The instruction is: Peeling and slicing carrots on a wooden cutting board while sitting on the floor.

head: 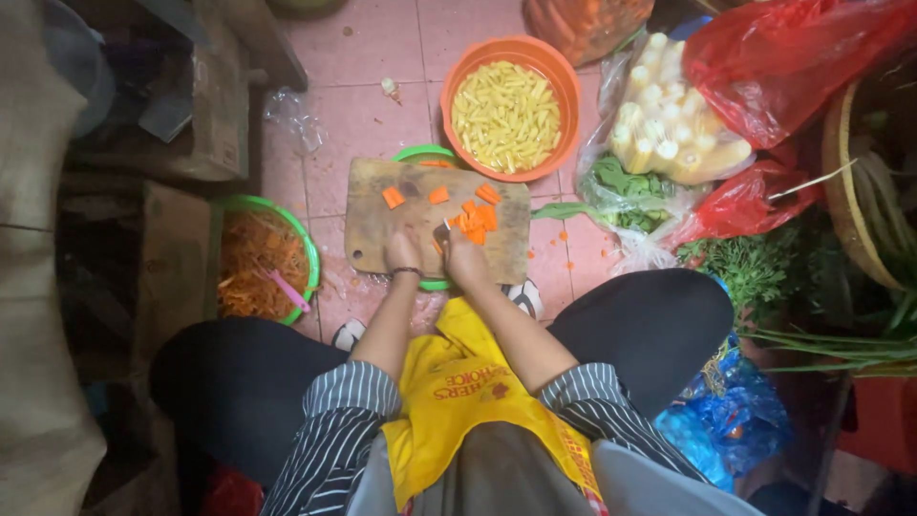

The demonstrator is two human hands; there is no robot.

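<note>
A wooden cutting board (377,225) lies on the pink tiled floor in front of me, resting over a green bowl (425,154). Orange carrot pieces (478,218) are scattered on the board. My left hand (402,252) rests on the board's near edge, a band on its wrist. My right hand (465,258) is closed around a knife (442,232), whose blade is mostly hidden, right beside the carrot pieces. Both hands sit close together.
An orange bowl (560,76) of cut yellow baby corn stands behind the board. A green bowl (304,250) of carrot peels with a pink peeler (287,290) is at the left. Bags of baby corn (659,124), greens and red plastic bags crowd the right.
</note>
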